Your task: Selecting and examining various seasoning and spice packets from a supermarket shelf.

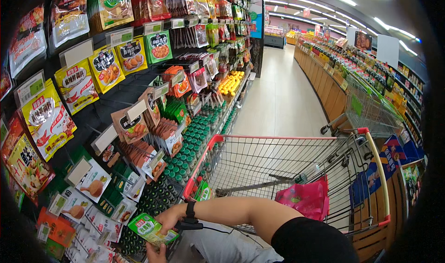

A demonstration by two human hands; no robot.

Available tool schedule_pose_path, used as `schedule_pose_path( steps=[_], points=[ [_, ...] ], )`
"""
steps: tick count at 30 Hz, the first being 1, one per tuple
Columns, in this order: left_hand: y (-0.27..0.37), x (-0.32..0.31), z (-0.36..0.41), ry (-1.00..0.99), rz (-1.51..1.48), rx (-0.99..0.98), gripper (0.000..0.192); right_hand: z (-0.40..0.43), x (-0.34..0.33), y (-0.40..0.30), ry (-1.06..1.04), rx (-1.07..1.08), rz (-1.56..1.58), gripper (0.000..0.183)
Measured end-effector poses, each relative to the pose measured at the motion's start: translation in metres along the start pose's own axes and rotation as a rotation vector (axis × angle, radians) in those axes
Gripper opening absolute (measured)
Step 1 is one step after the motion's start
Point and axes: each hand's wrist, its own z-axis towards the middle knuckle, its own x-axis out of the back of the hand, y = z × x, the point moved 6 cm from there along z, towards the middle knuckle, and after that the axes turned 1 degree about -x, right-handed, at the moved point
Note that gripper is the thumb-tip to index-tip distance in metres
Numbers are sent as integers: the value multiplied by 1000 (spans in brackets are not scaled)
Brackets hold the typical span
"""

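Note:
My right hand (169,218) reaches in from the right, a black band and a small black device at its wrist. It grips a green seasoning packet (145,227) that bears writing. At the bottom edge of the picture, my left hand (156,253) pinches the packet's lower edge; the rest of that hand is cut off. Under and around the packet stand rows of small jars with dark lids (158,197). White pouches (109,226) hang just left of the hands. Another green packet (203,191) shows inside the cart by the forearm.
A wire shopping cart (278,137) with red corners stands on my right, a pink bag (306,197) inside. Past it is a second cart (368,103). Seasoning pouches (107,68) hang on hooks along the left shelf. Green-lidded jars (198,134) line its lower ledge. A tiled aisle (278,89) runs ahead.

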Motion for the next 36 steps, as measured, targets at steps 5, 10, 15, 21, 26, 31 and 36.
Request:
schedule_pose_path(
  steps=[5,10,15,21,26,31,36],
  points=[
    [-8,-24,-20,-170,-482,147,45,3,-17,22,-263,-205,-83,32],
    [-30,-24,-17,-60,-636,360,43,16,-14,34,-116,-159,-60,38],
    [-43,-22,-18,11,-717,341,42,13,-3,23,38,-193,-156,51],
    [-2,-10,-17,37,-586,351,44,20,16,54,394,-145,-397,74],
    [-14,-11,-22,66,-603,370,45,19,15,48,286,-200,-300,92],
    [-90,-29,-23,-14,-1009,286,40,16,20,39,351,-239,-228,95],
    [-72,-20,-28,44,-493,207,39,5,25,17,237,40,-331,26]
  ],
)
